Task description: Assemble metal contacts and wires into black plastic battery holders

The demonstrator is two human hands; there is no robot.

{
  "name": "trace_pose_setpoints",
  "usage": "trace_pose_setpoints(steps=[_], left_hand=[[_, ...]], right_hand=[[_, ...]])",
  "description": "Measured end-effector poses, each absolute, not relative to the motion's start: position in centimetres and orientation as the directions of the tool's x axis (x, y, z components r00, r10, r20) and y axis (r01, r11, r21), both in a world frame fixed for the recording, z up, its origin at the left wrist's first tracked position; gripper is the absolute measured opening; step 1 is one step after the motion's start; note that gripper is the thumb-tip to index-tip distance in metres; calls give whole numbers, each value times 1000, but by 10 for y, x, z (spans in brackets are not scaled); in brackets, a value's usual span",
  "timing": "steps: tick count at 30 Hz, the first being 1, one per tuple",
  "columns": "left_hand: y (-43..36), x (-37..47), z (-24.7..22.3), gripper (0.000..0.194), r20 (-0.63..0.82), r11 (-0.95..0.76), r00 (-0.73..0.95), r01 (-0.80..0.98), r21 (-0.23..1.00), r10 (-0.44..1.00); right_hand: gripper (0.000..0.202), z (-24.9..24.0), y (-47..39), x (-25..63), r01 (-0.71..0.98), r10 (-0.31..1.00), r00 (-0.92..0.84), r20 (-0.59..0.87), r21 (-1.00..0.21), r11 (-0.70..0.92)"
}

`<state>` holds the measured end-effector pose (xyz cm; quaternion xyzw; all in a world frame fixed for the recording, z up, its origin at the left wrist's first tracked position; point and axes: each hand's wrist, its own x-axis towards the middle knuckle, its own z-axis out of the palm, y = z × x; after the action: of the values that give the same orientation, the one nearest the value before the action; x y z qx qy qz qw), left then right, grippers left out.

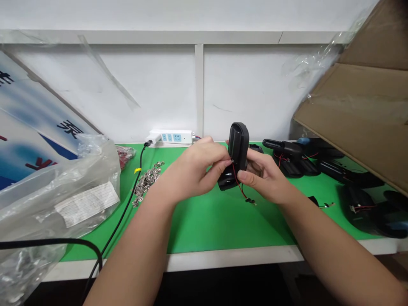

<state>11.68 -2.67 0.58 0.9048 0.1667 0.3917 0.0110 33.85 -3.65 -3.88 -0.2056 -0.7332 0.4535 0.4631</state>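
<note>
Facing a white wall (255, 85) across the upper frame, above a green tabletop (210, 229) spanning the middle. Seeing brown cardboard (360, 106) slanting across the upper right, cut off by the frame edge, and a clear plastic bag (47, 195) slumping at the left, its contents hard to make out. Finding several black parts (347, 172) lying at the right, partly hidden behind the cardboard and dim at the edge.

Reaching in from the lower left with the left hand (204, 165), bringing its fingers (223, 165) together at the front of a black housing (237, 140); not making out what, if anything, is between them. Clamping the housing's right side with the fingers (250, 178) of the right hand (269, 172). Holding it just right of the frame's centre, above the tabletop, long axis nearly upright, rounded end pointing to the top of the frame, glossy lower part jutting lower left. Hiding part of its lower half behind both hands.

Seeing a white power strip (175, 137) beside the wall, loose metal pieces (146, 182) left of centre, and a thin red wire (239, 187) hanging toward a tiny dark connector (249, 200).
</note>
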Motion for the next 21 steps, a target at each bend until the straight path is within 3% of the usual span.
trace_pose_setpoints(steps=[3, 8, 13, 17, 21], left_hand=[[-23, 108, 6, 21, 676, -914, 616, 295, 278, 404], [-25, 106, 7, 26, 587, -744, 488, 230, 627, 646], [-35, 128, 7, 28, 315, -448, 575, 101, 888, 755], [-35, 136, 9, 27, 215, -258, 504, 15, 966, 836], [-38, 138, 13, 27, 148, -182, 434, 38, 982, 889]], right_hand=[[56, -39, -38, 341, -197, 712, -495, 498, -862, 466], [57, -43, -32, 344, -270, 773, -394, 497, -867, 420], [57, -45, -25, 342, -258, 785, -365, 501, -864, 432], [61, -46, -28, 340, -266, 737, -413, 534, -845, 464], [55, -48, -31, 340, -202, 730, -449, 515, -854, 479]])
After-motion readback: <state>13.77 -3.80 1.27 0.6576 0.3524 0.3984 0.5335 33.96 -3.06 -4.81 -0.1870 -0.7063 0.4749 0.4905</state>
